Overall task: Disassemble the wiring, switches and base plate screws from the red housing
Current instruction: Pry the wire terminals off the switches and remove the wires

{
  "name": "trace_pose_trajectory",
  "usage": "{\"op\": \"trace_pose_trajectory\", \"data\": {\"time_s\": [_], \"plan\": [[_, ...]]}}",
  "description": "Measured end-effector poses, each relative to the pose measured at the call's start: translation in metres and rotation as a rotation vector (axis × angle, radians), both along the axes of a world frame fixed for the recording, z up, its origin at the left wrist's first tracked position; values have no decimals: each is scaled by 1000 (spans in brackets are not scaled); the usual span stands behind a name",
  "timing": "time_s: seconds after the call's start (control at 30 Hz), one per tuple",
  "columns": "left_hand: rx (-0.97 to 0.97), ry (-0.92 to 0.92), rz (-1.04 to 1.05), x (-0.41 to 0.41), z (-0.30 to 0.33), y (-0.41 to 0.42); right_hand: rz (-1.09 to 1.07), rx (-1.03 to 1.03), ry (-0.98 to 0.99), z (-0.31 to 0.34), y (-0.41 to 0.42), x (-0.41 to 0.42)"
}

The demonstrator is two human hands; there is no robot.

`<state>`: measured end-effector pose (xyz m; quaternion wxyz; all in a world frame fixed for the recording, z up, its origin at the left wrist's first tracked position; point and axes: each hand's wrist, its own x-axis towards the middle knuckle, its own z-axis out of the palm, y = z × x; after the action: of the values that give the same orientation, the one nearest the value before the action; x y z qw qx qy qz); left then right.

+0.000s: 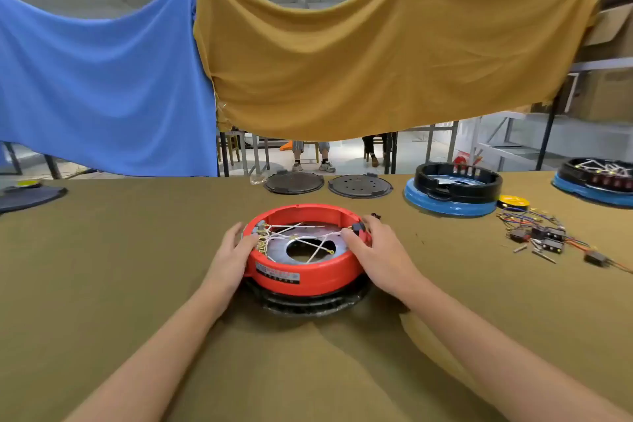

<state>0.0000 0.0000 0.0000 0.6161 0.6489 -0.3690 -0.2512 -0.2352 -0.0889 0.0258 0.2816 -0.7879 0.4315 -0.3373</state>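
**Red housing held steady, wiring still inside**

The table (102,284), covered in olive cloth, carries everything. Near its middle, close to the person, sits the red housing (305,272), open side up on a black base. Both hands grasp its rim: the left hand (231,252) curls round the left edge beside a cluster of brass terminals, and the right hand (375,250) wraps the right edge, fingertips by a small black switch (359,227) on the wall.

Inside, the grey base plate (277,247) is in place, and white wires (301,233) cross over its central hole. So the job looks barely begun on this unit: wires, switch and plate screws all appear left to do.

Far right, a loose pile of wires and switches (548,236) lies well apart.
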Motion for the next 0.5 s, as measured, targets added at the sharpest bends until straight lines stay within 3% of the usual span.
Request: {"op": "trace_pose_trajectory", "data": {"time_s": [0.17, 0.4, 0.5], "plan": [[-143, 144, -17, 7, -12, 1, -11, 21, -75, -11, -15, 11], [-234, 163, -66, 10, 2, 19, 91, 39, -229, -7, -2, -1], [-296, 242, -80, 10, 5, 18, 69, -74, -304, -8, 5, -2]]}}
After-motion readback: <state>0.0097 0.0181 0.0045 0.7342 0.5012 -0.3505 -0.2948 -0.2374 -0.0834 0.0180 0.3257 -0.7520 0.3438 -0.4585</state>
